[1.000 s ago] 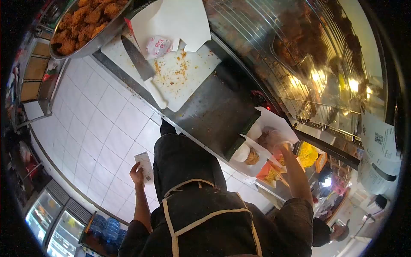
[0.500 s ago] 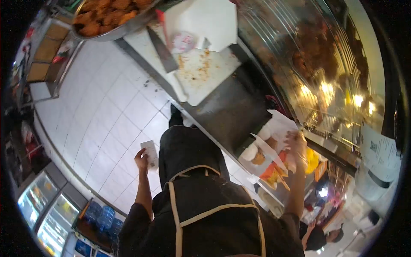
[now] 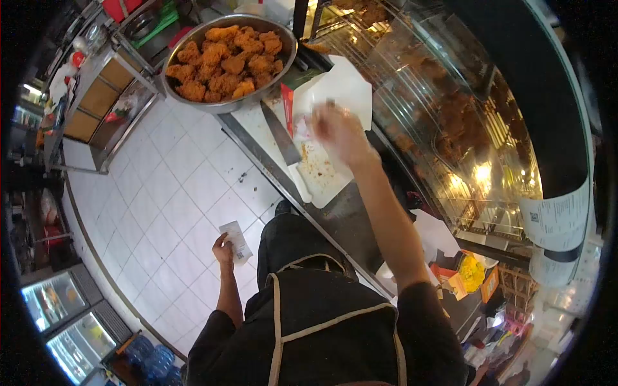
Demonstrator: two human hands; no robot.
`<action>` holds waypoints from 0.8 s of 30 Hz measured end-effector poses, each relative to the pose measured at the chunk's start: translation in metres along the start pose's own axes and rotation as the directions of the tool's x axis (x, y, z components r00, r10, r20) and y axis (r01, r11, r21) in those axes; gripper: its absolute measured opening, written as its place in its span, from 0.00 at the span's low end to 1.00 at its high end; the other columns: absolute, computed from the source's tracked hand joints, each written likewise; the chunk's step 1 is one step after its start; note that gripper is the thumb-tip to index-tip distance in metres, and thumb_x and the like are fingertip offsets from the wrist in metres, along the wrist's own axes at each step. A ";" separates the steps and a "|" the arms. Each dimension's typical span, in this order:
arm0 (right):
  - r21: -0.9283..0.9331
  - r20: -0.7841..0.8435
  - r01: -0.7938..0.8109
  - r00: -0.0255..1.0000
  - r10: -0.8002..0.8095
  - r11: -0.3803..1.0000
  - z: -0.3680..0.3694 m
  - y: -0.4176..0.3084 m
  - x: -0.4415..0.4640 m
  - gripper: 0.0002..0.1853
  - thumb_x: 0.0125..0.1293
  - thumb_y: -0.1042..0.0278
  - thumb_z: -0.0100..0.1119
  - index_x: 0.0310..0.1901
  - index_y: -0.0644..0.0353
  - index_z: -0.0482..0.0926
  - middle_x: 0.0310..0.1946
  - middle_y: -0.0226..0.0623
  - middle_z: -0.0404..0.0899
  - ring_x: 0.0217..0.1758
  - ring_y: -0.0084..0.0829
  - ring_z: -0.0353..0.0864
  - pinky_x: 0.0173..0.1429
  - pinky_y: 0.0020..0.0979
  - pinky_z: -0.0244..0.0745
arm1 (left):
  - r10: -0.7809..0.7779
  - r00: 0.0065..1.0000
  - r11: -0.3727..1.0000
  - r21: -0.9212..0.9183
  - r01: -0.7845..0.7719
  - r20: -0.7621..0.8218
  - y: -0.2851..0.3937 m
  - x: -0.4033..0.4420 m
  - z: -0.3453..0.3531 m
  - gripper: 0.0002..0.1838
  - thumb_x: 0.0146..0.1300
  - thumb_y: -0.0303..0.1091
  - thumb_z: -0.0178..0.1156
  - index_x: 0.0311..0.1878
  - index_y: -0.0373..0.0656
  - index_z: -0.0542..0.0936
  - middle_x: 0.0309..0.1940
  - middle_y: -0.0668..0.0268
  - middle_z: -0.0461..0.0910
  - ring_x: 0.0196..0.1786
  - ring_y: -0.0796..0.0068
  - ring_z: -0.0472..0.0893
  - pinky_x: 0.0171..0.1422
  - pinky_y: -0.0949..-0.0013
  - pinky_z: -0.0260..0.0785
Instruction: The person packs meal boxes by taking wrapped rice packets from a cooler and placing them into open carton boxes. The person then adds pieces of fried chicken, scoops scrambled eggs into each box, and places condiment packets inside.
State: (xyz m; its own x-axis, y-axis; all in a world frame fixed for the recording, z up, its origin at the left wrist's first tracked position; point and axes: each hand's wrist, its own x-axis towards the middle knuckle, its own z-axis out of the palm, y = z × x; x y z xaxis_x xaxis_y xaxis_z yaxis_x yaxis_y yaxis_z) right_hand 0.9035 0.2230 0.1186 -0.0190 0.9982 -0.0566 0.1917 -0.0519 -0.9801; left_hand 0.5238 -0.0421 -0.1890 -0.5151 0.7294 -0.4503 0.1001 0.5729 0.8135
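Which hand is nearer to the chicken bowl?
Right. The right hand is near the bowl, at the white box; the left hand is farther away, holding a paper above the floor.

Black apron [image 3: 328, 297] with beige trim [image 3: 338, 324]

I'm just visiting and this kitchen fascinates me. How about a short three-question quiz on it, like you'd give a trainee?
1. Which hand holds the printed slip?
2. True or false: the knife lies on the white board, with no hand gripping it.
3. What does the metal bowl contain?
A) Water bottles
B) Browned, crumbly-coated pieces
C) Folded paper

Key:
1. The left hand.
2. True; the blurred right hand appears over the white carton.
3. B.
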 end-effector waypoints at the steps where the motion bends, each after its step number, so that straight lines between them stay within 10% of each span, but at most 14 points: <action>1: 0.113 -0.073 0.047 0.997 -0.039 0.992 0.001 -0.005 0.027 0.13 0.67 0.55 0.56 0.38 0.58 0.77 0.31 0.29 0.77 0.34 0.22 0.77 0.36 0.25 0.72 | 0.009 1.000 1.000 -0.006 -0.008 0.015 0.010 0.005 0.004 0.22 0.49 0.18 0.52 0.51 0.34 0.79 0.44 0.56 0.81 0.43 0.68 0.80 0.48 0.69 0.73; 2: 0.217 -0.145 0.107 0.987 -0.077 0.970 0.002 -0.011 0.054 0.14 0.67 0.55 0.56 0.39 0.59 0.77 0.34 0.30 0.78 0.36 0.24 0.78 0.38 0.27 0.73 | -0.029 1.000 0.996 -0.079 0.030 0.010 0.024 0.001 0.003 0.22 0.49 0.17 0.52 0.51 0.33 0.79 0.45 0.56 0.81 0.44 0.69 0.80 0.49 0.69 0.73; 3: 0.707 -0.172 0.061 0.981 0.087 0.704 0.004 -0.016 0.065 0.15 0.68 0.55 0.55 0.41 0.61 0.77 0.38 0.31 0.79 0.38 0.27 0.80 0.40 0.28 0.74 | -0.066 0.998 0.987 -0.147 0.066 0.007 0.041 -0.005 -0.001 0.21 0.50 0.17 0.51 0.50 0.33 0.79 0.46 0.56 0.80 0.46 0.70 0.79 0.49 0.69 0.72; 4: 0.759 -0.167 0.220 0.975 -0.144 0.612 0.002 0.004 0.065 0.16 0.70 0.59 0.53 0.47 0.65 0.75 0.48 0.34 0.78 0.43 0.32 0.82 0.41 0.29 0.76 | -0.042 0.998 0.993 -0.114 0.038 -0.036 0.062 -0.009 -0.002 0.21 0.51 0.16 0.51 0.50 0.33 0.79 0.46 0.57 0.80 0.46 0.70 0.79 0.50 0.70 0.72; 12: 0.389 -0.192 -0.172 0.946 0.262 0.905 -0.005 0.004 -0.058 0.16 0.68 0.66 0.55 0.51 0.69 0.73 0.47 0.40 0.80 0.38 0.30 0.82 0.41 0.26 0.77 | 0.227 0.972 0.950 -0.231 -0.208 0.058 0.167 0.003 0.014 0.20 0.57 0.18 0.52 0.55 0.35 0.77 0.47 0.63 0.79 0.33 0.83 0.73 0.36 0.80 0.65; 16: 0.188 -0.321 -0.260 0.895 0.309 0.947 -0.032 0.080 -0.151 0.12 0.65 0.64 0.59 0.41 0.65 0.77 0.28 0.33 0.77 0.27 0.21 0.74 0.31 0.23 0.72 | 0.476 0.862 0.855 -0.322 -0.407 0.174 0.279 -0.016 0.046 0.20 0.61 0.21 0.53 0.57 0.37 0.76 0.50 0.67 0.78 0.31 0.87 0.70 0.34 0.81 0.62; 17: 0.512 -0.325 -0.281 0.811 0.486 0.811 -0.032 0.088 -0.178 0.12 0.64 0.61 0.61 0.39 0.63 0.77 0.23 0.30 0.74 0.24 0.20 0.71 0.27 0.23 0.69 | 0.522 0.825 0.836 -0.319 -0.446 0.217 0.304 -0.022 0.054 0.19 0.62 0.22 0.54 0.57 0.37 0.76 0.51 0.67 0.78 0.33 0.87 0.70 0.36 0.81 0.62; 22: 0.623 -0.460 -0.267 0.635 0.621 0.735 -0.015 0.117 -0.308 0.13 0.62 0.58 0.63 0.38 0.60 0.77 0.23 0.31 0.76 0.21 0.21 0.72 0.24 0.23 0.67 | 0.582 0.576 0.784 -0.584 -0.210 0.574 0.374 -0.062 0.121 0.19 0.68 0.33 0.53 0.59 0.37 0.74 0.56 0.66 0.76 0.44 0.86 0.73 0.45 0.79 0.63; 24: 0.716 -0.487 -0.270 0.468 0.738 0.644 -0.008 0.124 -0.352 0.14 0.62 0.59 0.63 0.39 0.62 0.76 0.24 0.33 0.77 0.20 0.22 0.73 0.24 0.23 0.67 | 0.545 0.383 0.770 -0.626 0.122 0.746 0.388 -0.087 0.156 0.24 0.71 0.43 0.47 0.62 0.36 0.71 0.59 0.64 0.74 0.47 0.81 0.76 0.44 0.78 0.66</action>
State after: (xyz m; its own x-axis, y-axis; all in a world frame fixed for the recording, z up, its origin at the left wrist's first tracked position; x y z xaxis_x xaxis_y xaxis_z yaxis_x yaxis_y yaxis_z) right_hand 0.9415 -0.1347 0.0189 0.6102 0.4432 -0.6567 -0.5738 -0.3243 -0.7521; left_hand 0.7407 0.1750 0.1085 0.4924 0.8704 -0.0032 -0.5188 0.2964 0.8019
